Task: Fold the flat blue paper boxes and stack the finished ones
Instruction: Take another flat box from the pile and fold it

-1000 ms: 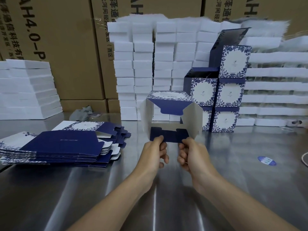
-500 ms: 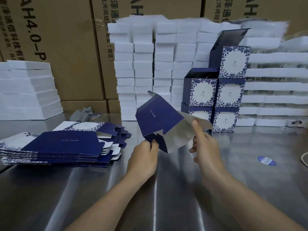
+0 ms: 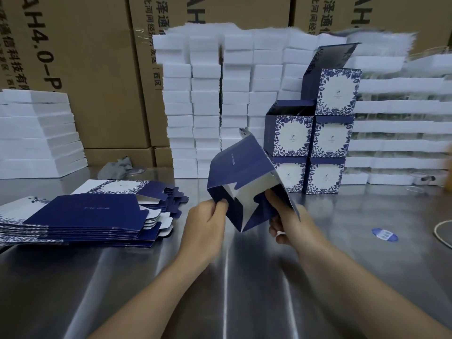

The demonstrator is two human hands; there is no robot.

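The left hand [image 3: 208, 221] pinches the lower left edge of a half-folded blue box [image 3: 242, 165], thumb and curled fingers closed on the dark flap there, while the right hand [image 3: 291, 223] grasps the box's right wall, with fingers tucked into the open end among the bottom flaps and the thumb side outside the wall. The box is held tilted in the air between both hands, above the steel table [image 3: 220, 277], its plain navy panel facing up and left and its white inside showing at the open end that faces the person. To the left of the hands, lying on the table, is a pile of flat unfolded boxes [image 3: 85, 211], navy on top with white flap tabs fanned out at its right edge and a floral-printed sheet showing behind. Beyond the held box, to the right, the finished boxes [image 3: 330, 140] stand in two touching columns: the left column two high with its top open, the right column three high with the topmost lid raised. Behind them rise stacks of white foam blocks [image 3: 208, 94], and brown cartons [image 3: 85, 57] printed with black lettering. Another white stack [image 3: 36, 133] sits at far left, a grey cloth [image 3: 117, 166] lies near the cartons, and a blue oval sticker [image 3: 384, 234] and a white cord [image 3: 442, 231] lie on the table at right
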